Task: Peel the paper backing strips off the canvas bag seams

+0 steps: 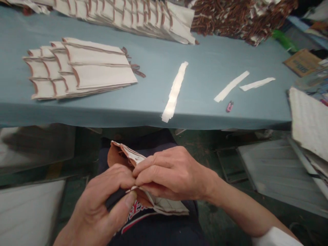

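Over my lap I hold a cream fabric piece [170,206] with a brown inner side, perhaps a pouch or glove part. My left hand [102,201] pinches its edge between thumb and fingers. Right beside it, the fingertips of my right hand [171,172] are closed on the same edge, nearly touching the left fingers. What lies exactly between the fingertips is hidden. On the table ahead lies a stack of similar cream pieces [99,73] with brown edges and brown ties at the right end.
The blue-covered table [151,99] bears several white strips [175,90] and a small pink thread snipper [230,106]. Rows of cream pieces [128,15] and a brown heap [230,20] line its back. A cardboard box [303,62] and stacked sheets [310,123] are at the right.
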{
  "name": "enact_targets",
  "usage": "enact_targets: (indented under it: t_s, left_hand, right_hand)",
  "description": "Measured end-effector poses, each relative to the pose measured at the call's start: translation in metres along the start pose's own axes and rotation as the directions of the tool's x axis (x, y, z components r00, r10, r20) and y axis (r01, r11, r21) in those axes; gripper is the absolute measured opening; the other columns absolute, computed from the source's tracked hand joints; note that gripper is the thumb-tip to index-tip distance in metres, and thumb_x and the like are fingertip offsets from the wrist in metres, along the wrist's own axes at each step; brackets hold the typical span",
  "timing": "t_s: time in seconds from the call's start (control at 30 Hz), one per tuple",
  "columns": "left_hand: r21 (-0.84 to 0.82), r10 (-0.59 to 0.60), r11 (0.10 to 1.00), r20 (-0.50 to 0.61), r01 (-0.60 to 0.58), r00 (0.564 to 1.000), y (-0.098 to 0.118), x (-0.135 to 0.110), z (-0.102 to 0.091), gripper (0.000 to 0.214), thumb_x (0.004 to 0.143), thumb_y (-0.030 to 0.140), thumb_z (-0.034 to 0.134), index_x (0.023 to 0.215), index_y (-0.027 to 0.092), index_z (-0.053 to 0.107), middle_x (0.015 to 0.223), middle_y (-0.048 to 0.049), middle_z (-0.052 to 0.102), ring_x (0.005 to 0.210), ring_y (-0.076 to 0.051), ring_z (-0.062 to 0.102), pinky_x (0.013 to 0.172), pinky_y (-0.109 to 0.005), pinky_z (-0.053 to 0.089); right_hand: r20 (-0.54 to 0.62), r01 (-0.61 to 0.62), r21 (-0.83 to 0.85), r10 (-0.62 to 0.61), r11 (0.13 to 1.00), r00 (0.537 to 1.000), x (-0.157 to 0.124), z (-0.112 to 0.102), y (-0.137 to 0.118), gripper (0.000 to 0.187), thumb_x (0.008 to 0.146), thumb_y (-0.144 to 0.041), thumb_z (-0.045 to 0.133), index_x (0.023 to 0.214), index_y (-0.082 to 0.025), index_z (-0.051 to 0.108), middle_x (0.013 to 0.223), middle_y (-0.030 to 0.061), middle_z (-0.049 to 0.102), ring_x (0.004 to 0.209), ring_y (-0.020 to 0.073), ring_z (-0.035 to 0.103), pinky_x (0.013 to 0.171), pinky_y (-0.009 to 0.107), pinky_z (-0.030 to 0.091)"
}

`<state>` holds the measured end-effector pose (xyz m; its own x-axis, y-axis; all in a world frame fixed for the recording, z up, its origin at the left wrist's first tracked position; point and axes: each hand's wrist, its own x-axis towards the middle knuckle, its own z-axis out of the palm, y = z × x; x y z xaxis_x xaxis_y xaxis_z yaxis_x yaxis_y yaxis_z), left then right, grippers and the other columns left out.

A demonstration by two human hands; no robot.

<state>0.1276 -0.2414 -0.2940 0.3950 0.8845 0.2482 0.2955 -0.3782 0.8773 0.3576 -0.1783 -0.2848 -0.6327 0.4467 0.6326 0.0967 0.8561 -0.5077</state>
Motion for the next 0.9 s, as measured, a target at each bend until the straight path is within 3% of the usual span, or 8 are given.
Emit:
enact_targets:
  t_s: [0.2, 0.33, 0.57, 0.7, 0.9]
  left_hand:
    - [0.063, -0.024, 0.998, -0.03, 0.026, 0.999, 0.008, 0.013, 0.003, 0.023, 0.099, 0.015, 0.063, 0.079, 0.027, 0.066, 0.073, 0.0091, 0.072, 0.066, -0.008, 0.071, 0.068, -0.014, 0.056]
    - [0.095, -0.055, 0.994, -0.014, 0.056, 0.998, 0.014, 0.021, 0.003, 0.027, 0.097, 0.018, 0.06, 0.072, 0.025, 0.068, 0.066, 0.0081, 0.07, 0.059, -0.008, 0.069, 0.062, -0.013, 0.054]
    - [0.011, -0.119, 0.993, 0.022, 0.119, 0.993, 0.0, 0.007, 0.007, 0.03, 0.1, 0.021, 0.059, 0.071, 0.024, 0.067, 0.064, 0.0069, 0.07, 0.055, -0.009, 0.064, 0.056, -0.017, 0.048]
    - [0.007, -0.2, 0.98, 0.087, 0.2, 0.976, 0.001, 0.01, 0.008, 0.032, 0.096, 0.021, 0.055, 0.067, 0.023, 0.066, 0.059, 0.0062, 0.066, 0.052, -0.01, 0.062, 0.053, -0.017, 0.047]
    - [-0.068, -0.247, 0.965, 0.091, 0.253, 0.965, 0.006, 0.024, 0.013, 0.03, 0.092, 0.02, 0.05, 0.063, 0.023, 0.055, 0.054, 0.0079, 0.055, 0.047, -0.009, 0.05, 0.046, -0.018, 0.039]
  right_hand:
    - [0.085, -0.016, -0.102, 0.025, 0.995, 0.996, 0.002, -0.001, 0.001, 0.015, 0.105, -0.014, 0.056, 0.095, -0.02, 0.065, 0.096, -0.001, 0.085, 0.078, 0.0106, 0.078, 0.066, 0.023, 0.058]
    - [0.095, 0.029, -0.145, -0.015, 0.989, 0.995, 0.006, -0.002, 0.005, 0.017, 0.102, -0.012, 0.05, 0.093, -0.019, 0.062, 0.09, -0.0003, 0.08, 0.068, 0.0094, 0.069, 0.056, 0.024, 0.049]
    - [0.212, 0.029, -0.258, 0.027, 0.966, 0.977, 0.01, 0.0, 0.008, 0.026, 0.105, -0.015, 0.042, 0.089, -0.019, 0.061, 0.073, -0.0038, 0.063, 0.054, 0.0121, 0.043, 0.048, 0.029, 0.03]
    - [0.332, -0.059, -0.191, 0.121, 0.98, 0.936, 0.009, -0.002, 0.01, 0.023, 0.104, -0.018, 0.041, 0.095, -0.019, 0.062, 0.076, -0.0032, 0.063, 0.058, 0.0132, 0.042, 0.052, 0.028, 0.026]
    - [0.491, -0.208, -0.175, 0.269, 0.962, 0.829, 0.016, -0.009, 0.008, 0.021, 0.106, -0.022, 0.045, 0.098, -0.019, 0.064, 0.08, -0.001, 0.068, 0.061, 0.0136, 0.044, 0.056, 0.029, 0.026]
